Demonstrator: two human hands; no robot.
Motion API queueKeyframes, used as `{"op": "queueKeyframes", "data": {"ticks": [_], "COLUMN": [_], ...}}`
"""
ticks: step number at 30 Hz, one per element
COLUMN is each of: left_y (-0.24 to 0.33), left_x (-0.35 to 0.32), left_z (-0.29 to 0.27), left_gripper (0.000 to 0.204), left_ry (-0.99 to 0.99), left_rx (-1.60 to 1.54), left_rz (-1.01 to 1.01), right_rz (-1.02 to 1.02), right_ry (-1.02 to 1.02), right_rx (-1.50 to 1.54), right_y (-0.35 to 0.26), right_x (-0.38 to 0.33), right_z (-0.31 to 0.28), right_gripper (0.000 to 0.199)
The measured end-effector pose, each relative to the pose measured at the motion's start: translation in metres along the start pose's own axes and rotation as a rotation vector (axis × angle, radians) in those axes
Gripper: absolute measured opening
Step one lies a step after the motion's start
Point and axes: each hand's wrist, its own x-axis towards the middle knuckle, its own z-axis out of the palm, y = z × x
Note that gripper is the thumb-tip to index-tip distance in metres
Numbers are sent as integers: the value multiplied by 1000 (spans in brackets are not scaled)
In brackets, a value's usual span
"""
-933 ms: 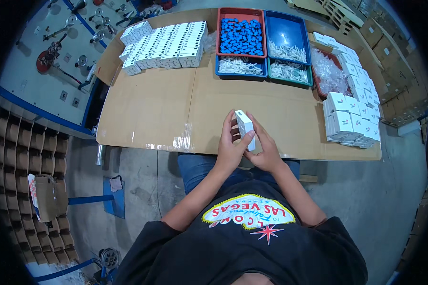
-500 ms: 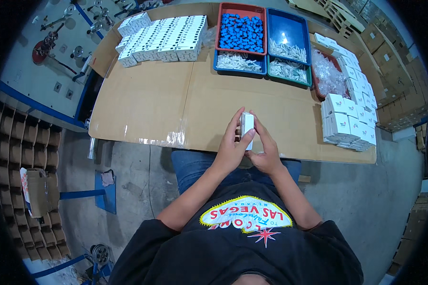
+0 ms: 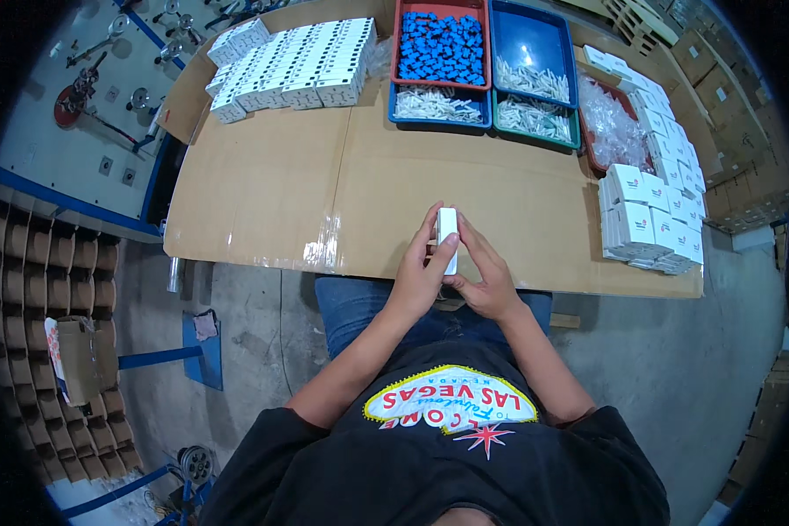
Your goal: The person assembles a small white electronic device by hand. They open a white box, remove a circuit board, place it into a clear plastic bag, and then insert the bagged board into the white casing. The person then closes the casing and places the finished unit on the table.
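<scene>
Just over the near edge of the cardboard-covered table [image 3: 263, 188], a small white box [image 3: 447, 230] stands with its narrow side facing up. My left hand [image 3: 422, 276] grips it from the left, thumb laid across its upper side. From the right, my right hand [image 3: 489, 279] closes on the same box with its fingers along the far side. The palms hide the box's broad faces, so whether its flaps are closed I cannot tell.
At the back left are rows of white boxes [image 3: 298, 66]. A red tray [image 3: 397, 44] of blue pieces and blue trays [image 3: 572, 53] with white sticks stand at the back. Clear plastic bags [image 3: 609, 123] and stacked white boxes [image 3: 636, 223] fill the right side.
The white box has turned slightly between my hands, its narrow side now more squarely upward. Both hands stay in nearly the same place; the whole view has shifted a little.
</scene>
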Motion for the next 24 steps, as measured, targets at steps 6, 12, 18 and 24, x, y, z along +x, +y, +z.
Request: {"op": "queueKeyframes", "data": {"ticks": [6,12,18,24], "left_y": [-10,-16,-19,-24], "left_x": [4,7,8,9], "left_z": [3,4,2,0], "left_gripper": [68,67,65,63], "left_ry": [13,11,20,29], "left_rx": [-4,-36,-73,-54], "left_rz": [-77,-80,-78,-76], "right_rz": [-18,6,25,27], "right_ry": [-8,-19,-32,-36], "right_rx": [-27,-33,-21,-16], "right_y": [7,7,10,13], "right_x": [-1,1,2,2], "right_z": [-1,0,3,4], "right_gripper": [82,80,78,77]}}
